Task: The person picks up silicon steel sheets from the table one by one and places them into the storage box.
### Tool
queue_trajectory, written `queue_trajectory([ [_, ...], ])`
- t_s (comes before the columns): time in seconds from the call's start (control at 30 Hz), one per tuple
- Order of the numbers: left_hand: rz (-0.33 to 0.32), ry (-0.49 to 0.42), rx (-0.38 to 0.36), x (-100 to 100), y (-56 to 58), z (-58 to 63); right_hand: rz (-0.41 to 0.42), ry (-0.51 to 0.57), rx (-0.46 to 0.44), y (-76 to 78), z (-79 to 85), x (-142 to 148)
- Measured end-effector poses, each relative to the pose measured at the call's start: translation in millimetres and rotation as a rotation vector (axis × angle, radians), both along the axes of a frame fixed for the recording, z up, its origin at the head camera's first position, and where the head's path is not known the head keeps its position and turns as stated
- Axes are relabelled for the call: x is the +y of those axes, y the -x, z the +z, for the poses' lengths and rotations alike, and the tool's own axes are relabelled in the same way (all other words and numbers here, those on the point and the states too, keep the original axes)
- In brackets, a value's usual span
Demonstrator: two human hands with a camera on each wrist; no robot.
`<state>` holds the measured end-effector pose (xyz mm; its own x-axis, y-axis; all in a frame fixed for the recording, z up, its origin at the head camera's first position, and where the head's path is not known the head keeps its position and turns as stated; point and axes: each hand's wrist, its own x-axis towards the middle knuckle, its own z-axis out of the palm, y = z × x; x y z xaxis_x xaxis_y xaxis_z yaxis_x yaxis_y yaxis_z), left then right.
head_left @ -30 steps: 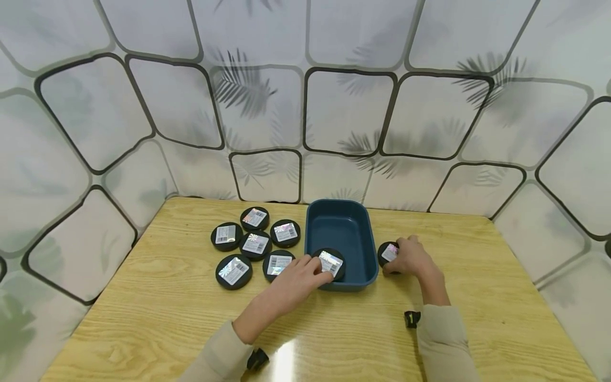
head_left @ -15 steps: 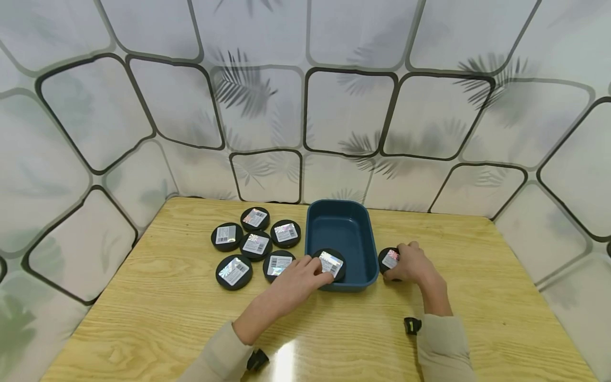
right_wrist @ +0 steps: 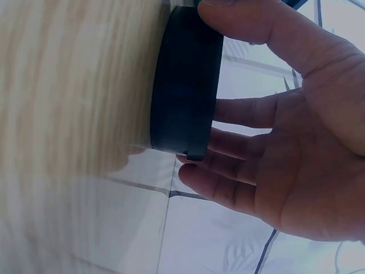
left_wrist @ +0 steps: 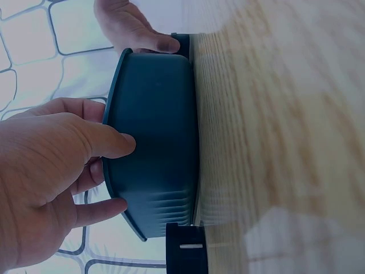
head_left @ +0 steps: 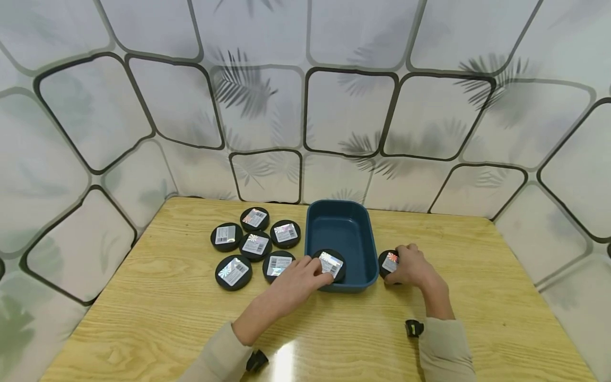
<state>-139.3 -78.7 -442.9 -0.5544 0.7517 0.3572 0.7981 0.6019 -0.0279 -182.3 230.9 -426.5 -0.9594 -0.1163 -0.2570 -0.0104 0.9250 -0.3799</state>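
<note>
Near the blue plastic bin's (head_left: 374, 241) front left corner is my left hand (head_left: 298, 278). In the left wrist view its thumb lies against the bin's outer wall (left_wrist: 159, 108), with the other fingers at and behind the rim. A black round labelled container (head_left: 330, 263) lies inside that corner, partly covered by this hand. My right hand (head_left: 416, 267) holds another black round container (head_left: 390, 261) just right of the bin. In the right wrist view, the right thumb rests on the near side of this container (right_wrist: 185, 85), with fingers reaching around behind it.
Left of the bin, several more black round containers (head_left: 234, 271) lie label up on the wooden table (head_left: 157, 307). One of them (head_left: 278, 265) sits close to the left hand. A patterned wall covering (head_left: 267, 175) stands behind the table.
My right hand has slid its container a short way toward me along the bin's right side. The left hand, the bin and the other containers have stayed in place.
</note>
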Motion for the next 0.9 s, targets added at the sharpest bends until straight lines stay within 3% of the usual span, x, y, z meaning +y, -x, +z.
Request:
queue_trajectory([
  [0.37, 0.0, 0.003, -0.003, 0.3, -0.8, -0.9, 0.005, 0.018, -0.037, -2.0, 0.3, 2.3],
  [0.9, 0.002, 0.01, 0.001, -0.2, 1.3, 0.3, -0.002, 0.045, 0.065, -2.3, 2.8, 5.5],
])
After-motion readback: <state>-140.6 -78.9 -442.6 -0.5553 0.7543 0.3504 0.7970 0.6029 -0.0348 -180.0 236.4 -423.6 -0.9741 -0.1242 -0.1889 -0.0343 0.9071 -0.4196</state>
